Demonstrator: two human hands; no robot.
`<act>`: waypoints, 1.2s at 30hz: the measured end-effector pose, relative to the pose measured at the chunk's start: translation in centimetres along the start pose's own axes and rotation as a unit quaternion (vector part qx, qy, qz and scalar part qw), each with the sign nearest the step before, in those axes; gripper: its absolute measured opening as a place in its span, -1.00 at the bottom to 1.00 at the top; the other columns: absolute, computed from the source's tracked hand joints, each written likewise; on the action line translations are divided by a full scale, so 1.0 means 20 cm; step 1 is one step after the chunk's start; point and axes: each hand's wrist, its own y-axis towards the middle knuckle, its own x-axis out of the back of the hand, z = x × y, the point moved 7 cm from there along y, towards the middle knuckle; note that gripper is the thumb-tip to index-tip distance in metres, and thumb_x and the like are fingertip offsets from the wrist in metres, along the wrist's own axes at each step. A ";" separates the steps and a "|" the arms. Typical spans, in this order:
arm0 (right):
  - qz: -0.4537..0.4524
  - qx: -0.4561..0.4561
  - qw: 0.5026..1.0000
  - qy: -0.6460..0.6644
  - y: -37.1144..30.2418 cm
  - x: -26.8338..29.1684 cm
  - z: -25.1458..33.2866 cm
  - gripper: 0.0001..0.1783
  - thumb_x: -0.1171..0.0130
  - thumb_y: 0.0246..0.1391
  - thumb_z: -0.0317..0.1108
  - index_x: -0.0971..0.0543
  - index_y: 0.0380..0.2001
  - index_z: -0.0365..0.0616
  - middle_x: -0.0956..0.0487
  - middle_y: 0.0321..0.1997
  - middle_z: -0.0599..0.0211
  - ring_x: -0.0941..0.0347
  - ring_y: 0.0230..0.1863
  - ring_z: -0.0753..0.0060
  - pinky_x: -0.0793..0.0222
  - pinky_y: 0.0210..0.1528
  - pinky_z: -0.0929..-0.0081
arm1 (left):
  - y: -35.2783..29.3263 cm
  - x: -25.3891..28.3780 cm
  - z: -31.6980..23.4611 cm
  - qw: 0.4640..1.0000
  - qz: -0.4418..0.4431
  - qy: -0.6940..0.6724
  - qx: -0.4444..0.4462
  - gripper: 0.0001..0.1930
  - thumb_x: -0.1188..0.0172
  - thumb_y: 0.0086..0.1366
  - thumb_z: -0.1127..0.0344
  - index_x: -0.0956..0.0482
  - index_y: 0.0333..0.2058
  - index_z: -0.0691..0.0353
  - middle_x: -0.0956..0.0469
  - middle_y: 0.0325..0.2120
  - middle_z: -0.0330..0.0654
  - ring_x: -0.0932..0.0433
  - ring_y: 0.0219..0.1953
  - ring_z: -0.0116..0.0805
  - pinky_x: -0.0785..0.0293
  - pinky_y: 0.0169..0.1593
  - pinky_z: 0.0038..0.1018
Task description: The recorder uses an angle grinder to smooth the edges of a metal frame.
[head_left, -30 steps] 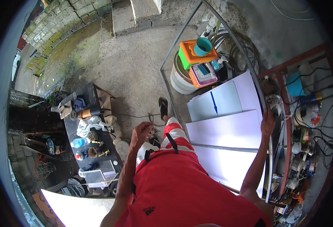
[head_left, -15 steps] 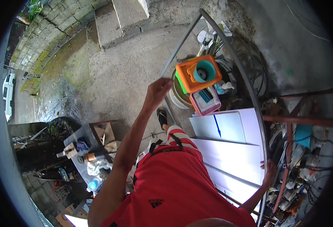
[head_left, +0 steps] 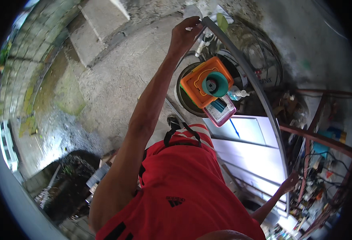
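A long grey metal frame (head_left: 260, 90) stands tilted on my right, its upper corner far ahead and one bar curving down the right side. My left arm is stretched forward; my left hand (head_left: 184, 35) is closed around the frame beside that corner. My right hand (head_left: 289, 183) is just to the right of the frame's long bar, with my forearm crossing it. Its fingers look loosely bent and apart, with nothing visible in them. White panels (head_left: 248, 154), one marked with a blue arrow, lie beneath and beside the frame.
An orange plastic basket (head_left: 192, 86) with a teal cup (head_left: 218, 84) and a pink-rimmed box (head_left: 224, 116) sit on a round container ahead. A rusty red metal rack (head_left: 320, 140) and clutter stand at right. Concrete steps (head_left: 100, 24) rise at the far left.
My left hand has moved forward along the frame to its upper corner. My right hand has shifted right and slightly down, off the bar. My body and view have turned slightly.
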 end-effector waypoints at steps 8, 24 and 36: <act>0.103 -0.069 0.992 -0.018 -0.92 0.03 0.59 -0.74 -0.10 0.29 -0.27 -0.68 -0.14 -0.16 -0.68 -0.10 0.23 -0.59 -0.05 0.29 -0.49 0.00 0.39 | 0.14 -0.06 0.20 0.980 0.166 -0.107 0.032 -0.67 -0.33 0.27 0.21 -0.65 -0.07 0.28 -0.68 -0.30 -0.20 -0.61 -0.24 -0.50 -0.52 -0.13 -0.52; 0.435 -0.373 0.815 0.087 -2.53 -0.14 2.01 -0.73 -0.23 0.11 -0.21 -0.70 -0.18 -0.11 -0.68 -0.20 0.16 -0.61 -0.16 0.26 -0.49 -0.06 0.35 | 0.30 -0.10 0.22 0.939 0.302 -0.149 -0.073 -0.57 -0.47 0.14 0.21 -0.65 -0.03 0.19 -0.65 -0.28 -0.26 -0.59 -0.27 -0.52 -0.55 -0.17 -0.50; 0.439 -0.484 0.736 0.179 -2.85 -0.32 2.08 -0.66 -0.18 0.19 -0.13 -0.68 -0.13 -0.14 -0.62 -0.40 0.43 -0.49 -0.43 0.59 -0.42 -0.39 0.53 | 0.35 -0.14 0.15 0.915 0.337 -0.139 -0.169 -0.69 -0.41 0.20 0.34 -0.67 -0.09 0.26 -0.64 -0.33 -0.26 -0.54 -0.34 -0.51 -0.48 -0.22 -0.54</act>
